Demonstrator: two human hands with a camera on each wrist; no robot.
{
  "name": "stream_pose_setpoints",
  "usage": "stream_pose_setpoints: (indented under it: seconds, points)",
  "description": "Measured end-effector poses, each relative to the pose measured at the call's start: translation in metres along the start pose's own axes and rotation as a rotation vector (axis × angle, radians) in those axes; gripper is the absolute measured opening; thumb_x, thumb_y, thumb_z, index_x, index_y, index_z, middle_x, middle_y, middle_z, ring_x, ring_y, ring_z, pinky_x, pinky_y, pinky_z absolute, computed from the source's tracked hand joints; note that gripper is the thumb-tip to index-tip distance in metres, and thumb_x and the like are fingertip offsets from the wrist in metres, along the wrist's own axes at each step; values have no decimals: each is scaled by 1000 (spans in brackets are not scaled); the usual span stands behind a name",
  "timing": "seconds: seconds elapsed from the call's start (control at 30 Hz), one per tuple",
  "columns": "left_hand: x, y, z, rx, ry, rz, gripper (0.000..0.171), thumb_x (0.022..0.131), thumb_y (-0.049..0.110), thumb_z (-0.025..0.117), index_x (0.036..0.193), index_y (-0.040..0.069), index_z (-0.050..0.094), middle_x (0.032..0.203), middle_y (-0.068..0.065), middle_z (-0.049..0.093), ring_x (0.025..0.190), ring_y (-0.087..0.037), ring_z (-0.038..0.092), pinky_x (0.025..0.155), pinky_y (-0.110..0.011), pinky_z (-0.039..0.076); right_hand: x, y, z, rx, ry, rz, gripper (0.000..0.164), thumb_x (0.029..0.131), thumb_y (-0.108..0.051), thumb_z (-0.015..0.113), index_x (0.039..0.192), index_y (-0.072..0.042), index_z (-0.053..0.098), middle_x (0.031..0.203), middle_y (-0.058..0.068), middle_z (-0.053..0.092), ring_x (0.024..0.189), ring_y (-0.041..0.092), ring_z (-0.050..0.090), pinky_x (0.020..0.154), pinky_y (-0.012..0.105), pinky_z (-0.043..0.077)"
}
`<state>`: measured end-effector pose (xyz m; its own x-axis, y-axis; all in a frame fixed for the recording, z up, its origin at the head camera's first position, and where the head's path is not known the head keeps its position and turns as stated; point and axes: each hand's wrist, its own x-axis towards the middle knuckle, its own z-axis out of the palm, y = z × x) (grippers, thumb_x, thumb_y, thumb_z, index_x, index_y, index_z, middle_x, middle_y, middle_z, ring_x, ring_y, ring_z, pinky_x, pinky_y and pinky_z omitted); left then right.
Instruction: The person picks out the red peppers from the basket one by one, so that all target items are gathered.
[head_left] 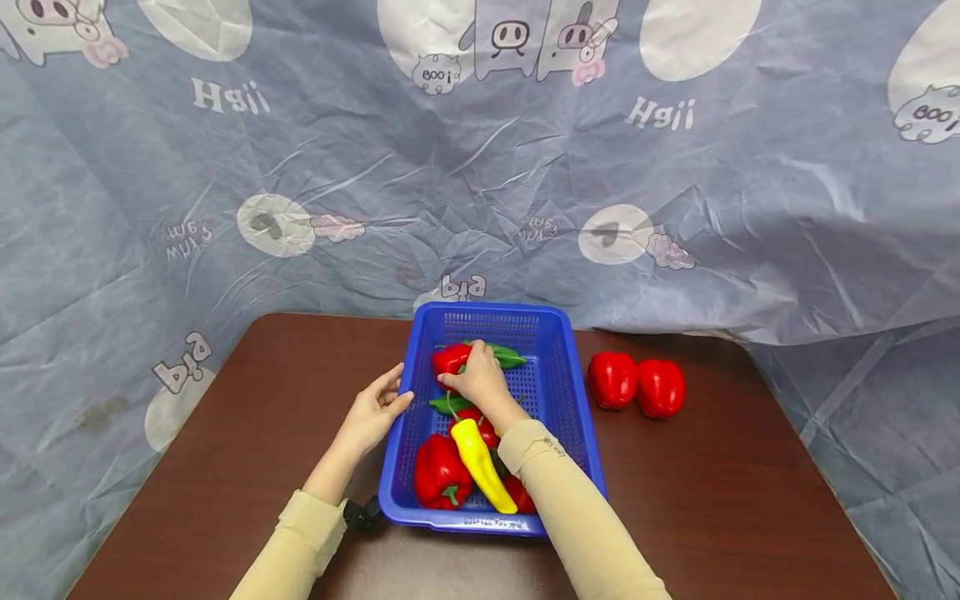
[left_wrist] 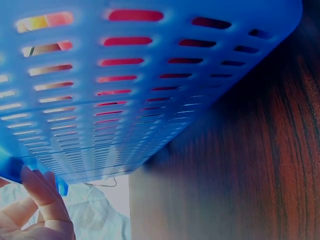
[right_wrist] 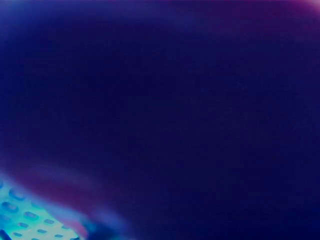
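Observation:
A blue plastic basket (head_left: pixel 592 450) with slotted walls stands on the table. My left hand (head_left: pixel 371 415) holds its left rim; in the left wrist view the fingers (left_wrist: pixel 45 197) bend at the rim beside the slotted wall. Inside the basket's far half, my right hand (head_left: pixel 483 379) grips a red bell pepper (head_left: pixel 448 359). A long green pepper (head_left: pixel 508 357) lies just beyond that hand. Nearer in the basket are a large red bell pepper (head_left: pixel 441 471), a long yellow pepper (head_left: pixel 482 467) and another green pepper (head_left: pixel 447 405). More red peppers are partly hidden. The right wrist view is mostly dark and blurred.
Two red bell peppers, one (head_left: pixel 612 380) beside the other (head_left: pixel 660 388), sit on the brown table (head_left: pixel 712 500) right of the basket. A small black object (head_left: pixel 363 515) is by my left wrist. Grey-blue printed cloth (head_left: pixel 465 167) hangs behind the table.

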<state>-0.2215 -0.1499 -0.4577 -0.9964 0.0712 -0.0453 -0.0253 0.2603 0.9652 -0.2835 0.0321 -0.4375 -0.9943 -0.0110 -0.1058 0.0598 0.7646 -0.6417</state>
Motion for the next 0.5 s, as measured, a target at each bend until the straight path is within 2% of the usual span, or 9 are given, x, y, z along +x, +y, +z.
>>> stream_pose_setpoints:
  seconds: [0.3,0.5]
  points:
    - [-1,0,2,3,7,2,59,97,8,61,151,3,37,130,-25,57,109,-32,64,82,-30,58,-1,-1,-3,69,53,10,78,81,-33,81,137,1,39,131,23,53,115,37,57,102,48,48]
    - [-2,1,1,11,9,-1,60,97,9,61,151,4,37,131,-26,57,110,-33,64,81,-30,58,-4,-5,-13,136,102,-1,77,80,-31,81,137,1,41,130,22,54,114,37,56,100,48,49]
